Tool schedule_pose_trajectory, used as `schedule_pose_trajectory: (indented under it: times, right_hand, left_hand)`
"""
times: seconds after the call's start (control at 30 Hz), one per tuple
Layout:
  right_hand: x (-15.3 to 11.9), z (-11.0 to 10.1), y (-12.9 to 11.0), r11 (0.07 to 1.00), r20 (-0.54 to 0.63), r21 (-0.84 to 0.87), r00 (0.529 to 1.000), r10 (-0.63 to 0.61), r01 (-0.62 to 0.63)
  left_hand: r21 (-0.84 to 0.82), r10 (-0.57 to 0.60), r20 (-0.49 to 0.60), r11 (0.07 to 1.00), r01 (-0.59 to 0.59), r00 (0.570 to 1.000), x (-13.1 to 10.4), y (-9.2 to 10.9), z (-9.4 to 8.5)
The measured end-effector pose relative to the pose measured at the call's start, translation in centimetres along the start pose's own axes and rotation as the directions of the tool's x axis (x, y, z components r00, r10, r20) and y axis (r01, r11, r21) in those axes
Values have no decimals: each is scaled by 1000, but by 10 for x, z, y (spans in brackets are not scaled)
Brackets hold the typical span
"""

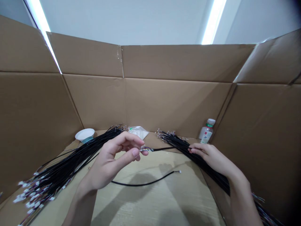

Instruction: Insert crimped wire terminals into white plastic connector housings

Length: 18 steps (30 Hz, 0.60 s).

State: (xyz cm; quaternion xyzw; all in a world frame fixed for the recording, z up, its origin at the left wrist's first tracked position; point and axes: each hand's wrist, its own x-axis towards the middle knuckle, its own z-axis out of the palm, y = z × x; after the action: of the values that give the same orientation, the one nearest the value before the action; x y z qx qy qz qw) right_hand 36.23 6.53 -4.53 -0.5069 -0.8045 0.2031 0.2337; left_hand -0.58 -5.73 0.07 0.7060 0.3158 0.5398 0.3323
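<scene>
My left hand (pixel 111 163) is closed, thumb and fingers pinching the end of a thin black cable (pixel 163 148). Fine coloured wires (pixel 148 149) fan out of the black sheath at that end. The cable runs roughly level to my right hand (pixel 209 157), whose thumb and forefinger are closed on it beside the right-hand cable bundle (pixel 181 143). Whether those fingers also touch the bundle, I cannot tell. Below them, a loose black cable (pixel 143 184) lies curved on the table (pixel 141 207), a small white connector (pixel 180 171) at its right end. My left hand hides its other end.
A thick bundle of black cables (pixel 80 160) with several white connectors (pixel 33 197) lies on the left. Behind it stands a white bowl (pixel 84 134). A clear plastic bag (pixel 140 132) is at the back, a bottle (pixel 207 131) at back right. Cardboard walls (pixel 174 106) enclose the table.
</scene>
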Motion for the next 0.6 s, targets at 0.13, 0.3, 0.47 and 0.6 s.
schedule_pose_trajectory:
  times: [0.13, 0.3, 0.47, 0.6]
  right_hand:
    - [1, 1, 5, 1000, 50, -6, 999, -9, 9]
    - [2, 3, 7, 1000, 28, -4, 999, -18, 19]
    - [-1, 1, 2, 1000, -77, 12, 997, 8, -7]
    - [-6, -8, 0, 999, -188, -8, 982, 34, -36]
  left_hand:
    - [-9, -4, -6, 1000, 4, 1000, 1, -3, 0]
    - [-11, -9, -21, 1000, 8, 1000, 2, -1, -1]
    - [130, -14, -127, 991, 31, 992, 23, -29, -20]
    - [405, -208, -167, 877, 259, 964, 53, -95, -42]
